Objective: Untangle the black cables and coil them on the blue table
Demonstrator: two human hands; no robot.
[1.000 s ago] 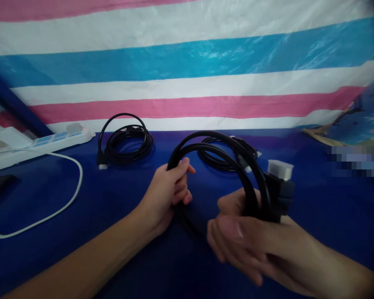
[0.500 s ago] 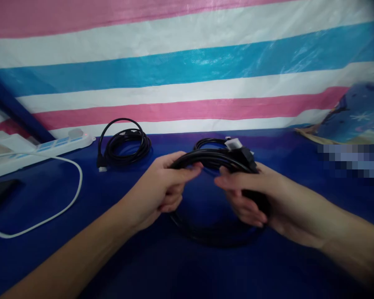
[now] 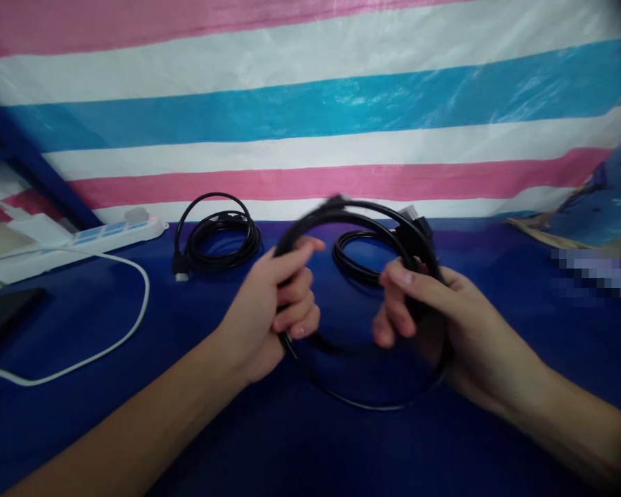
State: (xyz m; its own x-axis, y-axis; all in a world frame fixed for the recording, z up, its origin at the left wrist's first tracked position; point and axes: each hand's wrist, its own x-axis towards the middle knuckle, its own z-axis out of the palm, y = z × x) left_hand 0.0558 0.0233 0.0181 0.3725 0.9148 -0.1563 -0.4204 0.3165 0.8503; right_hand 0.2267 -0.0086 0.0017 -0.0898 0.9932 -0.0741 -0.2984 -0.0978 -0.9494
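Note:
Between my hands a looped black cable is held up above the blue table. My left hand has its fingers wrapped round the left side of the loops. On the right side, my right hand grips the same cable between thumb and fingers. A black plug with a pale end sticks up just above the right hand. Behind the held loops, a second coiled black cable lies on the table, partly hidden. Part of the held coil inside the right palm is dark and blurred.
Another coiled black cable with a plug rests at the back left. Farther left are a white power strip, a white cord and a dark flat object. A striped sheet hangs behind the blue table.
The upper part of the held loops has risen and opened into a wider arch. My left hand has turned more upright, and my right hand's fingers have loosened slightly. The view has shifted a little.

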